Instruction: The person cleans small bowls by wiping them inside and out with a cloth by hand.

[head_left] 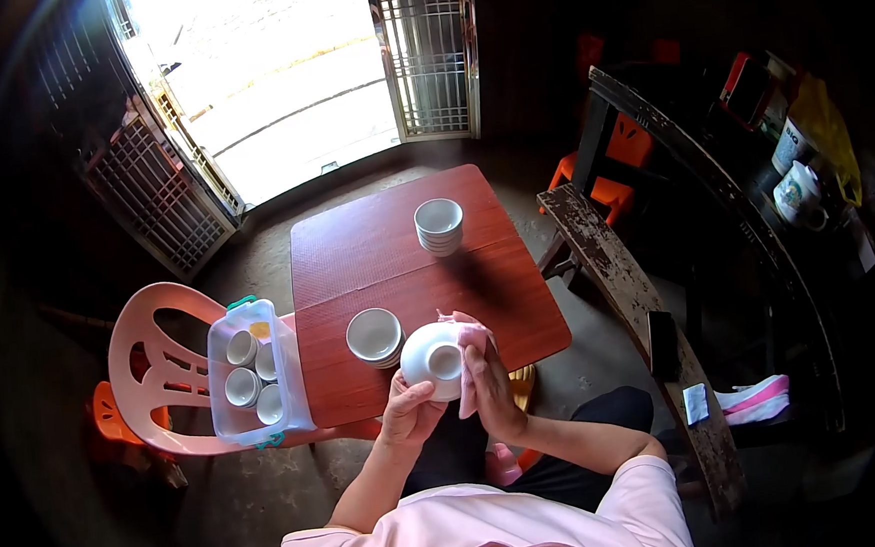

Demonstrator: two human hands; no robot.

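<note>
A white bowl (424, 352) is tipped so that its foot ring faces up toward me, just past the near edge of the red table (396, 246). My left hand (412, 411) grips its lower left rim. On the other side my right hand (494, 385) presses a pink cloth (470, 372) against the bowl's outside. Left of the held bowl, a short stack of white bowls (374, 336) stands upright on the table. A second, taller stack of white bowls (438, 223) sits toward the far right of the tabletop.
A clear plastic bin (299, 382) with several small white bowls rests on a pink chair (126, 343) at the left. To the right runs a worn wooden bench (607, 263) carrying a dark phone (662, 345). A bright doorway (275, 73) lies beyond the table.
</note>
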